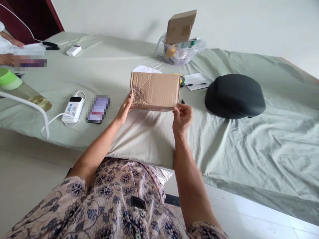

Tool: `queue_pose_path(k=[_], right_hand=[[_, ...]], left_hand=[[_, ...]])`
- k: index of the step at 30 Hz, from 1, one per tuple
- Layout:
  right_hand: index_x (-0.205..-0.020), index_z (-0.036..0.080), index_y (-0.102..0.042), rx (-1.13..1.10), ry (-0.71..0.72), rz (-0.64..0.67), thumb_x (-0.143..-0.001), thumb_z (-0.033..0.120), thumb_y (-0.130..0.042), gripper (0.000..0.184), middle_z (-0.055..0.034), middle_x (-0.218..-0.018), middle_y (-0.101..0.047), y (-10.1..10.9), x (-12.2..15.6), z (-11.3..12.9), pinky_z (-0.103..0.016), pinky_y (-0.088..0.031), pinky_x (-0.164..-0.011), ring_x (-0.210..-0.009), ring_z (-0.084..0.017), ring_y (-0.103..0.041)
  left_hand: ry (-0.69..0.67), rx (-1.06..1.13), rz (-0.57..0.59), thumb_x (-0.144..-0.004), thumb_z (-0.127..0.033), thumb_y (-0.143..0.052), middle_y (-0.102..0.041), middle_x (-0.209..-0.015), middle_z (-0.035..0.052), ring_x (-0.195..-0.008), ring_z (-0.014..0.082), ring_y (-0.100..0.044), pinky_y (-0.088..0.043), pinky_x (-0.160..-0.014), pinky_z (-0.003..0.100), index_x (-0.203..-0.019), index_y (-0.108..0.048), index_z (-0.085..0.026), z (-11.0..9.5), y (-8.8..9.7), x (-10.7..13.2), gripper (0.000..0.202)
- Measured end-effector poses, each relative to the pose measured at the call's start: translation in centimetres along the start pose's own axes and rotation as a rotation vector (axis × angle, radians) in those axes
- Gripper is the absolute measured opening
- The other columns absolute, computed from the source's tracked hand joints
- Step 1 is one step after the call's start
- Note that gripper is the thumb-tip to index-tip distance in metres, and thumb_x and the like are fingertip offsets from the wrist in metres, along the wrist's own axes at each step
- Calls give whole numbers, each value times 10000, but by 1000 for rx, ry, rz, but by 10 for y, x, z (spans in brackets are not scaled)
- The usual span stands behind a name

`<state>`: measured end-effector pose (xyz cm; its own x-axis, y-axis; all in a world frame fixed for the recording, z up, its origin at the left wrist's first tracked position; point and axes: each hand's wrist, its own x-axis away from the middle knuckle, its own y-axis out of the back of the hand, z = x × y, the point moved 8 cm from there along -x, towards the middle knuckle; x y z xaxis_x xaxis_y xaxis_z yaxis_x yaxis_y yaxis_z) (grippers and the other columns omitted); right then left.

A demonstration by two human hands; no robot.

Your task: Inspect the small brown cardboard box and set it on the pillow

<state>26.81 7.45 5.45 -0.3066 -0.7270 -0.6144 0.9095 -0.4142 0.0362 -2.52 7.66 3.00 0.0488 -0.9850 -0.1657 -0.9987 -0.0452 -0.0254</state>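
Observation:
A brown cardboard box (159,89) with dark scribbled lines on its left part is held over the cloth-covered table, in front of me. My left hand (124,109) grips its lower left edge, thumb on the near side and the other fingers mostly hidden behind. At the lower right corner, my right hand (183,118) pinches the box between thumb and fingers. Partly covered by the box are a white paper (146,69) and a yellow-and-black object (182,80) that looks like a tape measure. A small black item shows just beyond my right hand.
Right of the box lie a notepad with a pen (196,83) and a black cap (235,96). Behind stands a clear plastic basket (174,56) holding a cardboard piece. At left are a phone (99,109), power bank (73,109), bottle (25,89) and another person's hands.

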Motion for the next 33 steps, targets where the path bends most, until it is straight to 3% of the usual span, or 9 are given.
queue_pose_path(k=[4, 6, 10, 13, 18, 23, 28, 31, 33], right_hand=[[-899, 216, -613, 17, 41, -32, -844, 641, -702, 438, 39, -758, -525, 1, 1, 14, -247, -445, -619, -654, -107, -516], [-882, 216, -608, 20, 46, -25, -838, 656, -703, 452, 39, -753, -520, -1, 1, 16, -247, -451, -620, -653, -108, -516], [-927, 221, -606, -5, 49, 44, -832, 652, -706, 452, 32, -784, -537, -9, 3, 15, -253, -487, -644, -687, -116, -549], [-1081, 240, -618, -19, 47, 112, -843, 602, -703, 442, 11, -879, -578, -15, 5, 12, -278, -528, -691, -768, -138, -597], [-1350, 281, -562, 79, 104, 224, -889, 512, -643, 522, -56, -1147, -620, -22, 6, 14, -323, -566, -720, -896, -176, -630], [-1499, 283, -462, 230, 276, 321, -929, 541, -614, 644, -154, -1460, -536, -28, 11, 26, -416, -592, -819, -1119, -271, -625], [-1519, 269, -438, 397, 321, 382, -946, 589, -592, 674, -174, -1532, -465, -34, 14, 28, -528, -551, -993, -1424, -357, -451], [-1490, 256, -473, 471, 312, 336, -896, 632, -647, 725, -191, -1531, -445, -38, 17, 32, -602, -478, -1085, -1430, -388, -435], [-1503, 250, -450, 501, 294, 285, -852, 667, -685, 808, -205, -1544, -416, -42, 21, 36, -642, -441, -1105, -1434, -414, -417]], left_hand=[[-168, -93, -31, -808, -882, -532, -613, -1447, 130, -1447, 331, -486, -350, -1245, 488, -1318, -603, -234, -25, -3, 5, 827], [-174, -111, -89, -828, -876, -513, -672, -1348, 131, -1380, 315, -549, -381, -1227, 462, -1246, -637, -214, -29, -1, 6, 792], [-112, -32, -212, -795, -920, -495, -728, -1211, 106, -1266, 304, -627, -507, -1110, 462, -1140, -686, -220, -18, 11, 5, 803], [-48, 5, -278, -739, -943, -537, -734, -1158, 105, -1178, 298, -667, -597, -938, 431, -1105, -701, -223, -5, 20, 2, 824], [57, -12, -307, -700, -949, -572, -711, -1139, 106, -1053, 256, -689, -594, -700, 320, -1121, -661, -232, 9, 30, -1, 837], [45, 53, -288, -732, -925, -568, -701, -1123, 117, -1029, 263, -701, -630, -746, 380, -1094, -630, -223, 9, 33, -3, 793], [23, 39, -245, -698, -899, -646, -682, -1205, 139, -1114, 310, -684, -633, -773, 404, -1171, -613, -219, 3, 22, -1, 829], [-72, -66, -258, -659, -809, -779, -623, -1368, 152, -1299, 341, -603, -578, -1004, 472, -1374, -502, -237, -6, 11, 7, 956], [-157, -190, -306, -657, -730, -843, -518, -1510, 167, -1432, 343, -495, -442, -1181, 503, -1513, -353, -258, -12, 4, 14, 1093]])
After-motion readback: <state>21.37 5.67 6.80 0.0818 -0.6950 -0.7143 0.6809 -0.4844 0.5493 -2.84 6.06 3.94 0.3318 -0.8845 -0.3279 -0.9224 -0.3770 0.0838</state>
